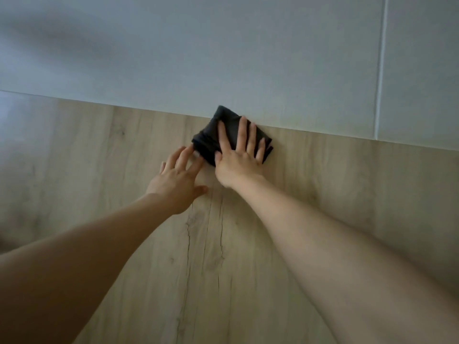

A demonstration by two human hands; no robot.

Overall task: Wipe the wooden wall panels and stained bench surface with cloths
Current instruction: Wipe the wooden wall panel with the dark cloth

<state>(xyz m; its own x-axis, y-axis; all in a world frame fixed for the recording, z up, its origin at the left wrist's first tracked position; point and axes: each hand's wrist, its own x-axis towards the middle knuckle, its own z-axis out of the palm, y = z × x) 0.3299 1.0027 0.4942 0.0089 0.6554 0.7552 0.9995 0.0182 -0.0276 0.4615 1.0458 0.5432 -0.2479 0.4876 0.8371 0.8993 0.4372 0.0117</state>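
We see nothing else lying near the cloth [216, 135], and nothing gets in its way. It is dark and folded, and it sits flat on the wood panel [223, 244], right up at the top edge where the wood meets the gray wall [198, 58]. One corner of the cloth pokes up over the gray part. Our right hand [239, 155] lies on the cloth with its fingers straight and spread wide, pressing it flat. Our left hand [177, 178] is just beside it, fingers straight too, with the tips touching the left edge of the cloth. The wood is pale with dark grain lines running down it. The gray wall has a thin seam [381, 70] on the right side.
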